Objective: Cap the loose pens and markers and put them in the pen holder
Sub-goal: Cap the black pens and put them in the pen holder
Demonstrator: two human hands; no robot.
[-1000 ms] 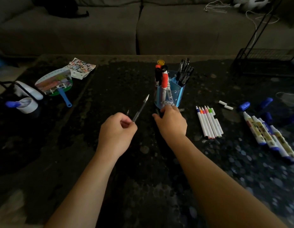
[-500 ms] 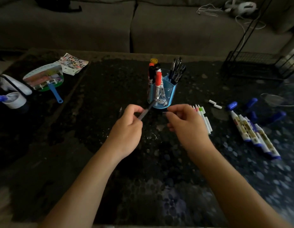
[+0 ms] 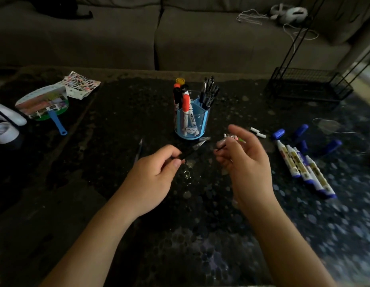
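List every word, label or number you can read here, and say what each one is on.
Nothing reads clearly in this view.
White markers lying on the right of the table: printed labels, too blurred to read.
Pen holder: a cartoon face, no legible words.
Paper sheet: rows of tiny coloured prints, too small to read.
Hand fan: printed picture, too small to read.

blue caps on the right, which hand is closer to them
Right. The right hand, pinching a small dark cap, hovers just left of the blue caps; the left hand, gripping a pen, is farther left.
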